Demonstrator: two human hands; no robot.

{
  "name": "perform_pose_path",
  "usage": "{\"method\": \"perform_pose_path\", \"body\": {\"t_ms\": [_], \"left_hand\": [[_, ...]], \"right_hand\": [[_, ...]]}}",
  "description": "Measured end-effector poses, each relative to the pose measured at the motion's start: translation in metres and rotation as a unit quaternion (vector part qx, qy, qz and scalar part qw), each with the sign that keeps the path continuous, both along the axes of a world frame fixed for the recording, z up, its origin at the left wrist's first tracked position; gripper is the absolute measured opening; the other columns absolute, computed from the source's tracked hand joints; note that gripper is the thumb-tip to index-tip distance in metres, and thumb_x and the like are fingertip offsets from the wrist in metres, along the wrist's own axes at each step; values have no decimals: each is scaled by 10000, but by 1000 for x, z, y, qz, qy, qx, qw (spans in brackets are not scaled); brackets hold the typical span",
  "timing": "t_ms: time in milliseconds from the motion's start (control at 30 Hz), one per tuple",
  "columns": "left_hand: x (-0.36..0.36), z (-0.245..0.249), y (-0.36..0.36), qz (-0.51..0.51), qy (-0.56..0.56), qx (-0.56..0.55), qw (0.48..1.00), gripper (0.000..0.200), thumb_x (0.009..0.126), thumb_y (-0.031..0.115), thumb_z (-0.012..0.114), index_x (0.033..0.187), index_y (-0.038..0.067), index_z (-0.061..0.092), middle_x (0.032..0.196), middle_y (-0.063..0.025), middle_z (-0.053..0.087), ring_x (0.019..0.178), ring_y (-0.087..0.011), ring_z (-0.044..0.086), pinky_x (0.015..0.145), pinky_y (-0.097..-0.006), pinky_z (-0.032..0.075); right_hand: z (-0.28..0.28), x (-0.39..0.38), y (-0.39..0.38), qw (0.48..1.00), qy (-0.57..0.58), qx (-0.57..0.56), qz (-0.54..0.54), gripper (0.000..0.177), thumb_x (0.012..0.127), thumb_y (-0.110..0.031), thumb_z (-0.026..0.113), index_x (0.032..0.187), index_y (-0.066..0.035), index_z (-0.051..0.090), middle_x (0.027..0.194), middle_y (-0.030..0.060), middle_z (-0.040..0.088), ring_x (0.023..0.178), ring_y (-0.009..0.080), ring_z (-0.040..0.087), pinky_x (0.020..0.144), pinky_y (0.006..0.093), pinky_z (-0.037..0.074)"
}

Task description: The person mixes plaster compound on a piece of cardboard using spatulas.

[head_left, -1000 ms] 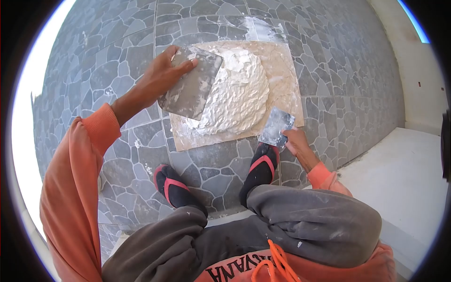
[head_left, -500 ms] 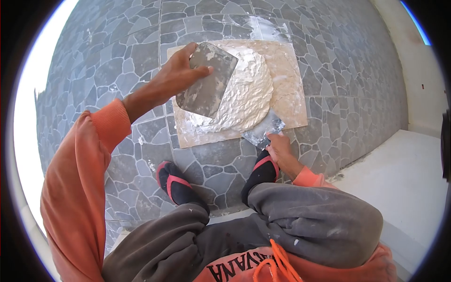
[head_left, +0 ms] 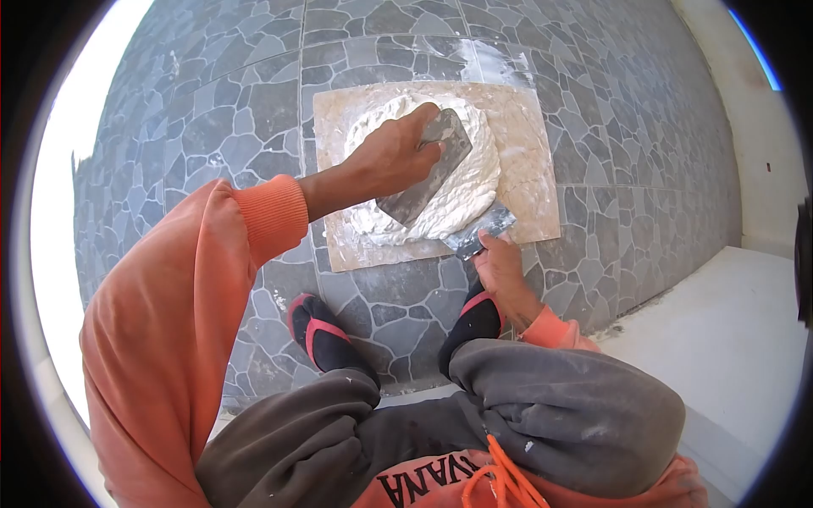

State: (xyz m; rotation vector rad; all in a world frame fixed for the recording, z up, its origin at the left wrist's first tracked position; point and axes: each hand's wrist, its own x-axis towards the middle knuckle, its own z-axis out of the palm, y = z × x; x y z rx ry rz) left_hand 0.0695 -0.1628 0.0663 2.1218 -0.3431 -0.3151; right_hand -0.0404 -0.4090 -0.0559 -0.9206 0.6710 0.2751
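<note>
A broad mound of wet white putty (head_left: pixel 476 161) spreads over a beige board (head_left: pixel 533 199) on the floor. My left hand (head_left: pixel 391 157) is closed around the edge of a flat grey plate (head_left: pixel 442 161) with rounded corners, smeared with dried putty. That plate lies over the middle of the mound, tilted, and hides part of it. In my right hand (head_left: pixel 501 264) is a putty knife (head_left: pixel 479 232), its metal blade streaked white. The blade meets the near right edge of the mound, close to the board's front edge.
The floor (head_left: pixel 237 135) is grey stone-pattern tile. A white smear (head_left: pixel 495 63) marks it beyond the board. My feet in pink-strapped sandals (head_left: pixel 323 332) stand just in front of the board. To the right is a pale ledge (head_left: pixel 703 313) beside the wall.
My left hand has moved right with the grey plate, from the mound's left side to over its middle, and the plate is turned more edge-on. The putty knife has shifted only slightly.
</note>
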Motion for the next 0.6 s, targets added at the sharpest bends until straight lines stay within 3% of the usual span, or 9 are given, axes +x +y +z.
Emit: {"method": "perform_pose_path", "body": {"t_ms": [133,367,467,600], "left_hand": [[4,3,-10,-12,4,17,1000,401,930,208,526,1245,-29,449,823,-295,632,726,-356,640,694,-432,478],[9,2,-34,-11,-49,37,998,335,922,152,496,1195,-21,409,753,-309,617,707,-469,610,664,-531,445],[10,-10,-52,-27,-54,61,996,268,910,115,479,1122,-22,390,789,-315,621,736,-495,605,666,-558,454],[9,-12,-70,-36,-70,88,993,303,853,88,523,1107,-14,394,898,-297,619,812,-469,625,716,-533,493]], "right_hand": [[17,23,4,998,-63,20,9,355,894,48,497,1246,16,464,1188,131,548,1091,285,574,929,479,475],[63,76,33,990,-22,-107,92,215,901,24,492,1110,43,537,1033,128,620,899,234,646,791,402,543],[73,80,37,984,-21,-125,126,196,918,7,502,1104,27,558,1019,108,625,920,224,630,847,399,511],[81,78,31,980,-46,-141,136,221,916,5,500,1127,37,555,1045,113,630,914,217,636,824,388,527]]}}
